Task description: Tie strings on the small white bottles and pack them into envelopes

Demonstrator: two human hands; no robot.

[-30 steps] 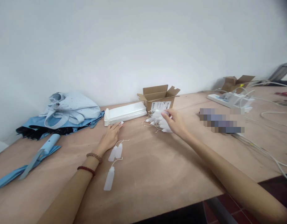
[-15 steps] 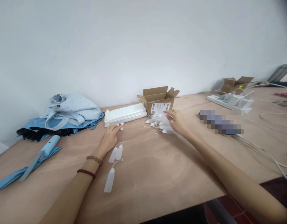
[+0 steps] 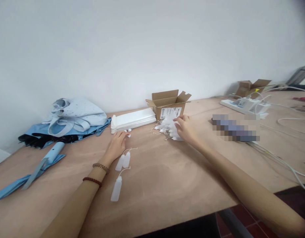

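Note:
My right hand point(image 3: 185, 129) reaches into a pile of small white squeeze bottles point(image 3: 167, 127) with strings, in front of an open cardboard box point(image 3: 168, 103); its fingers curl round bottles in the pile. My left hand point(image 3: 116, 145) rests flat on the wooden table point(image 3: 167, 178), fingers stretched toward two tiny white caps point(image 3: 128, 132). Two small bottles point(image 3: 124, 161) lie just right of that hand. A third bottle point(image 3: 116, 189) lies nearer me, beside my wrist with its two bead bracelets.
A stack of white flat packs point(image 3: 132, 119) lies left of the box. Blue cloth, a pale bag and a folded umbrella point(image 3: 55, 132) sit at the left. A power strip point(image 3: 244, 105), cables point(image 3: 278, 158) and another small box point(image 3: 251, 86) are at the right.
My right hand has shifted slightly within the bottle pile, its fingers closing on bottles. The left hand has stayed almost still.

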